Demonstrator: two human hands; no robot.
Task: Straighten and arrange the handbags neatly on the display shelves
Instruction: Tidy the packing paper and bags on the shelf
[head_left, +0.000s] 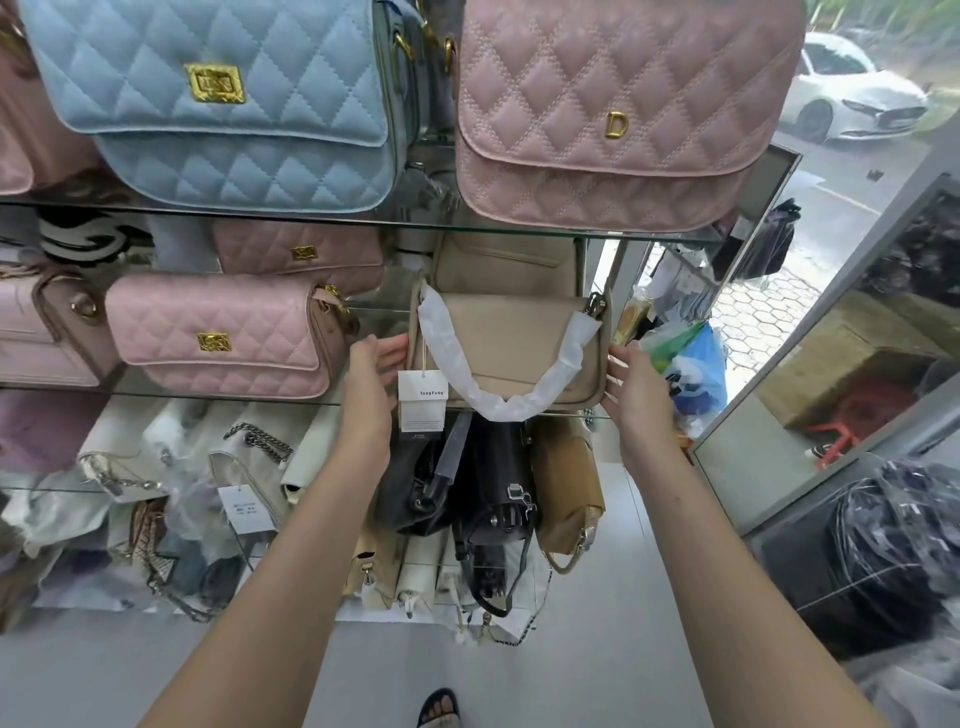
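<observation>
A beige handbag (519, 338) stands on the glass shelf (208, 396), directly between two hands; left hand (371, 374) and right hand (636, 389) press straight, unclenched fingers (389, 353) against its opposite ends; a white tag (422, 400) hangs in front.

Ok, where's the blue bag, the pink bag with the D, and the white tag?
blue bag (280, 88): head view, on its quilted flap.
pink bag with the D (618, 73): head view, flap above the letter.
white tag (422, 402): head view, middle of the card.
</observation>
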